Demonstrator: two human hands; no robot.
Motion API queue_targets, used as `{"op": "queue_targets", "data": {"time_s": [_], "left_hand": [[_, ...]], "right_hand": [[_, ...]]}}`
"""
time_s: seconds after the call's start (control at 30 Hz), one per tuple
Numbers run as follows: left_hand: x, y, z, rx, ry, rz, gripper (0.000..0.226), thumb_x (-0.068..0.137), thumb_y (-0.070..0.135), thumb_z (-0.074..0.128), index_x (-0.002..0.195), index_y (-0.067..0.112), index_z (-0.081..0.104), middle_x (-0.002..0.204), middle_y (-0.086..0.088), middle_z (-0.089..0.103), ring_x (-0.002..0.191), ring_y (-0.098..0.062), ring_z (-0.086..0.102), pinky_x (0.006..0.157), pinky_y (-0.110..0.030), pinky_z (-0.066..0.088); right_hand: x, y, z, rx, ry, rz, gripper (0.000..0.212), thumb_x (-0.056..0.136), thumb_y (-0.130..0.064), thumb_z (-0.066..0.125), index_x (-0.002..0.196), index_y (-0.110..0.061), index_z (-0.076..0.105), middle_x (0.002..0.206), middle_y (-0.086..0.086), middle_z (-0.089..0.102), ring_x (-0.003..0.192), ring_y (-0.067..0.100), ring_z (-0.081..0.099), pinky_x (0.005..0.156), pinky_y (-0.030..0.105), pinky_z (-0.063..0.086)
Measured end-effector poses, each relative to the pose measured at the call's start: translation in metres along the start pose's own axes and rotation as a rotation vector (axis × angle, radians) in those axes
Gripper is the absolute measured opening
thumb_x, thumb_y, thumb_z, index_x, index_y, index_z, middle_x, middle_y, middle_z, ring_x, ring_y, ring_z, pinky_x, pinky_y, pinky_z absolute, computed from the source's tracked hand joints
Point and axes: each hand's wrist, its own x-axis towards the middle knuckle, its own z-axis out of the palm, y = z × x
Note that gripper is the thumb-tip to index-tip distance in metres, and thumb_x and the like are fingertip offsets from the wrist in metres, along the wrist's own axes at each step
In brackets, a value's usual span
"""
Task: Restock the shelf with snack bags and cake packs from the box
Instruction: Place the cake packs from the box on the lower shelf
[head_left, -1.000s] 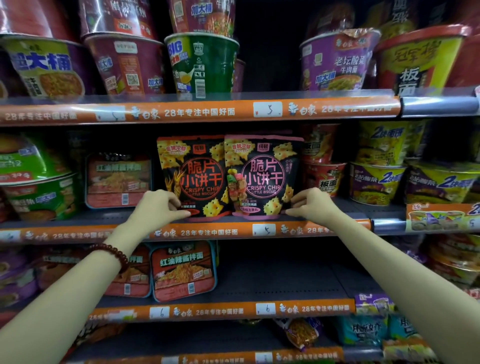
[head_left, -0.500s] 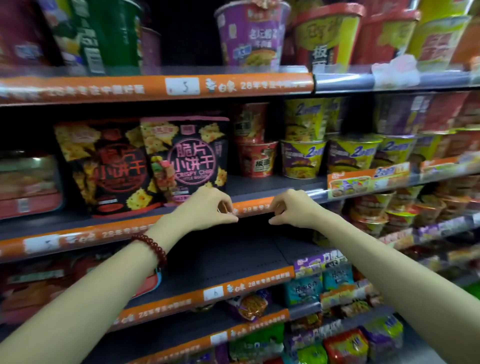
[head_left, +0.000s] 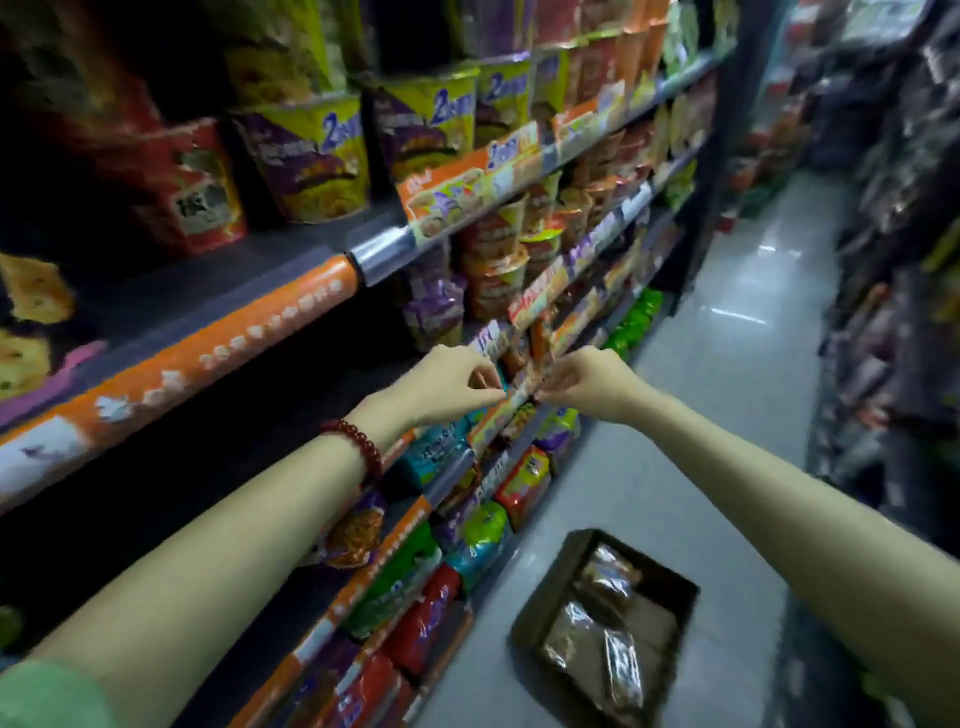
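A brown cardboard box (head_left: 535, 608) stands on the floor at the lower middle, with clear-wrapped brown cake packs (head_left: 597, 618) inside. The edge of a black crispy-chip snack bag (head_left: 26, 322) shows at the far left on the orange-edged shelf (head_left: 218, 353). My left hand (head_left: 447, 384) and my right hand (head_left: 592, 384) hang close together in the air in front of the lower shelves, well above the box. Both have their fingers curled loosely and I see nothing in either one.
Cup noodles (head_left: 311, 156) and noodle packets (head_left: 519, 483) fill the shelves that run along the left into the distance. A grey aisle floor (head_left: 737, 322) stretches ahead. Another dark shelf unit (head_left: 893, 260) lines the right side.
My view has swung right and down, away from the two snack bags toward the aisle and the box. Both hands have left the shelf edge and come closer together.
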Motion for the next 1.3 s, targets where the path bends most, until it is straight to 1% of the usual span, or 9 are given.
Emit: {"op": "queue_targets", "data": {"time_s": [0.1, 0.23, 0.4, 0.6, 0.73, 0.9, 1.03, 1.17, 1.3], "left_hand": [[0.029, 0.009, 0.041, -0.020, -0.105, 0.045, 0.023, 0.088, 0.032, 0.063, 0.095, 0.012, 0.073, 0.094, -0.002, 0.073, 0.088, -0.010, 0.067, 0.078, -0.023, 0.050], [0.062, 0.024, 0.102, -0.011, -0.236, 0.078, 0.025, 0.088, 0.033, 0.063, 0.099, 0.013, 0.072, 0.096, -0.002, 0.073, 0.091, -0.013, 0.067, 0.073, -0.018, 0.044], [0.096, 0.039, 0.189, -0.025, -0.341, 0.059, 0.024, 0.087, 0.032, 0.063, 0.101, 0.014, 0.072, 0.098, -0.004, 0.073, 0.095, -0.016, 0.066, 0.076, -0.021, 0.042], [0.120, 0.038, 0.295, -0.088, -0.458, 0.036, 0.026, 0.087, 0.033, 0.062, 0.102, 0.014, 0.072, 0.103, -0.005, 0.072, 0.098, -0.020, 0.065, 0.088, -0.030, 0.049], [0.136, 0.024, 0.361, -0.102, -0.546, 0.024, 0.024, 0.088, 0.034, 0.062, 0.101, 0.016, 0.071, 0.102, -0.004, 0.072, 0.092, -0.015, 0.063, 0.082, -0.026, 0.047], [0.156, -0.001, 0.443, -0.094, -0.600, 0.002, 0.027, 0.092, 0.031, 0.058, 0.109, 0.013, 0.066, 0.107, -0.004, 0.068, 0.088, -0.010, 0.056, 0.075, -0.023, 0.040], [0.169, -0.032, 0.514, -0.134, -0.601, -0.043, 0.027, 0.093, 0.027, 0.057, 0.115, 0.013, 0.064, 0.111, -0.005, 0.067, 0.094, -0.013, 0.058, 0.079, -0.023, 0.041], [0.177, -0.078, 0.597, -0.199, -0.658, -0.091, 0.028, 0.094, 0.025, 0.055, 0.119, 0.015, 0.061, 0.115, -0.003, 0.064, 0.106, -0.016, 0.059, 0.084, -0.025, 0.044], [0.183, -0.124, 0.679, -0.275, -0.657, -0.169, 0.032, 0.094, 0.027, 0.055, 0.123, 0.015, 0.058, 0.115, -0.004, 0.062, 0.101, -0.014, 0.057, 0.080, -0.025, 0.044]], "right_hand": [[-0.016, 0.050, 0.022, 0.034, -0.024, 0.160, 0.023, 0.084, -0.028, 0.069, 0.088, -0.006, 0.074, 0.089, 0.009, 0.074, 0.087, 0.022, 0.067, 0.070, 0.029, 0.049], [-0.041, 0.117, 0.050, 0.099, -0.030, 0.334, 0.019, 0.085, -0.024, 0.068, 0.092, -0.008, 0.074, 0.096, 0.010, 0.073, 0.095, 0.024, 0.066, 0.077, 0.029, 0.048], [-0.069, 0.196, 0.089, 0.187, 0.017, 0.497, 0.019, 0.086, -0.023, 0.067, 0.096, -0.008, 0.074, 0.100, 0.011, 0.074, 0.101, 0.027, 0.065, 0.077, 0.024, 0.041], [-0.096, 0.281, 0.142, 0.275, -0.010, 0.679, 0.021, 0.086, -0.025, 0.066, 0.097, -0.009, 0.073, 0.099, 0.013, 0.073, 0.100, 0.027, 0.064, 0.083, 0.031, 0.048], [-0.105, 0.323, 0.190, 0.303, -0.020, 0.755, 0.021, 0.089, -0.025, 0.065, 0.100, -0.008, 0.072, 0.101, 0.012, 0.071, 0.097, 0.025, 0.062, 0.081, 0.030, 0.046], [-0.105, 0.370, 0.269, 0.357, -0.023, 0.819, 0.018, 0.090, -0.024, 0.063, 0.099, -0.009, 0.071, 0.098, 0.008, 0.070, 0.090, 0.020, 0.062, 0.074, 0.025, 0.043], [-0.097, 0.403, 0.345, 0.373, -0.032, 0.845, 0.020, 0.092, -0.025, 0.062, 0.103, -0.009, 0.069, 0.097, 0.006, 0.068, 0.083, 0.014, 0.055, 0.072, 0.026, 0.043], [-0.085, 0.440, 0.432, 0.434, -0.057, 0.881, 0.024, 0.092, -0.024, 0.063, 0.110, -0.008, 0.067, 0.105, 0.008, 0.068, 0.086, 0.013, 0.054, 0.072, 0.023, 0.040], [-0.071, 0.474, 0.517, 0.476, -0.106, 0.887, 0.027, 0.092, -0.027, 0.063, 0.113, -0.010, 0.065, 0.109, 0.008, 0.068, 0.090, 0.015, 0.058, 0.076, 0.026, 0.047]]}}
